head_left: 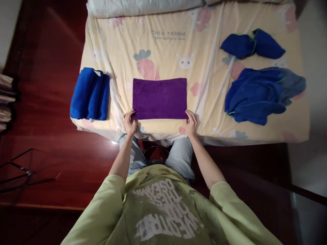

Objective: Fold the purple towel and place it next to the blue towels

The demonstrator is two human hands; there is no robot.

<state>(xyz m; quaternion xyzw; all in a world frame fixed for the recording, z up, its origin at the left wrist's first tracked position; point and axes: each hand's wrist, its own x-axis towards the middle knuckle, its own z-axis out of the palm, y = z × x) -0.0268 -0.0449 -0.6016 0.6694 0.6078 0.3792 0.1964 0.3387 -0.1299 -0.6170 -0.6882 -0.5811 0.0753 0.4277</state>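
Note:
A purple towel (159,98) lies flat as a neat rectangle on the bed in front of me. Its near left corner is pinched by my left hand (129,122), thumb and fingers closed on the edge. At the near right corner my right hand (190,123) grips the cloth the same way. To the left sit several rolled or folded blue towels (90,94), side by side. Over on the right lies a crumpled blue cloth (255,95) with a greyish-blue part, and beyond it a bunched blue cloth with green edging (240,45).
The bed (168,69) has a pale yellow sheet with carrot and rabbit prints, wrinkled in places. A light quilt (145,7) lies along its far side. On the dark red floor at the left stands a black metal stand (25,172). A pale wall rises at the right.

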